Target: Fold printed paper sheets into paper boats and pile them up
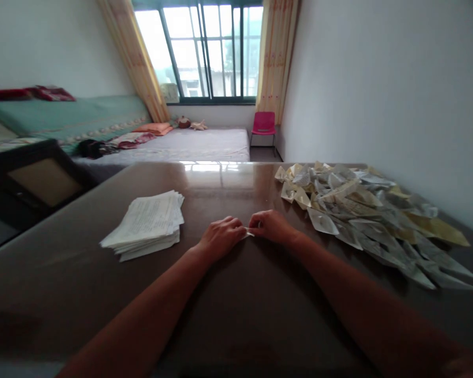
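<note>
A small folded piece of white paper (249,234) lies between my two hands over the middle of the table, mostly covered by fingers. My left hand (225,234) is closed on its left end, knuckles up. From the other side, my right hand (271,226) pinches the same paper with thumb and forefinger. Left of my hands sits a loose stack of printed sheets (147,218). To the right spreads a heap of folded paper boats (350,205), white and yellowish, pointed at their ends.
The brown glossy table (236,304) reaches toward a bed (208,140) under the window. A pink chair (264,124) stands behind the table's far edge. On the left is a dark cabinet (35,184); a white wall (378,94) runs along the right.
</note>
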A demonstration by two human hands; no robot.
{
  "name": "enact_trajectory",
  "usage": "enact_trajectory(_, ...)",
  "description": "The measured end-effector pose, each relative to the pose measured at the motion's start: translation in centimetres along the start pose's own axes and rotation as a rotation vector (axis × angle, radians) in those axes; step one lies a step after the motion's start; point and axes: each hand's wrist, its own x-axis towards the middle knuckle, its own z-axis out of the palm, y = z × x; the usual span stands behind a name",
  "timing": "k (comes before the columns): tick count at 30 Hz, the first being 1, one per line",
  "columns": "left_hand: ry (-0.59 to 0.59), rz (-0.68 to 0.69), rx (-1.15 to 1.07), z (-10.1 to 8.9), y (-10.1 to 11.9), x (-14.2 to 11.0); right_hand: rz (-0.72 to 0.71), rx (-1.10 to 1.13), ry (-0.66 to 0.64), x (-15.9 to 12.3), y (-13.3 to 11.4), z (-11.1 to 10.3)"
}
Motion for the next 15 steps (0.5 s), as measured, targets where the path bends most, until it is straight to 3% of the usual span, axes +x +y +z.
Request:
enact_trajectory(8,-0.036,-0.098,-0.043,0.2,0.4,-0.4,-0.315,-0.253,-0.229,-0.7,-0.2,-2.5)
enact_trajectory(15,-0.026,-0.157,-0.097,0.3,0.3,-0.4,-0.185,-0.046,-0.057,-1.2,1.4,-0.1)
